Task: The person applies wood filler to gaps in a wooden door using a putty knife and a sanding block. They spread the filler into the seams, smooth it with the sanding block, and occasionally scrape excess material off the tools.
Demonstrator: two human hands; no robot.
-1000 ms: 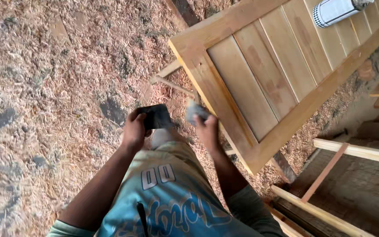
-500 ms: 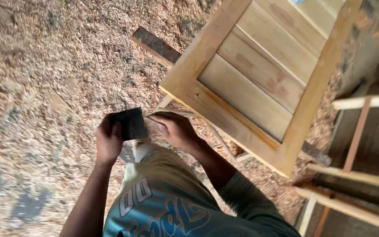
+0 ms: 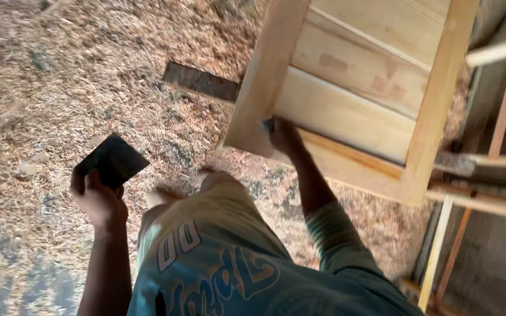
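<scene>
1. Head view: a dark square sheet (image 3: 112, 161), probably sandpaper, is gripped in the left hand (image 3: 98, 199), held low over the shavings-strewn floor (image 3: 48, 88).
2. The right hand (image 3: 285, 136) is pressed on the near left corner of a pale wooden panelled door (image 3: 352, 93), with something small and bluish apparently pinched under the fingers.
3. Smoothing of the door frame is judged to be the step in hand.
4. Steady, flat contact along the frame edge is called for next.
</scene>
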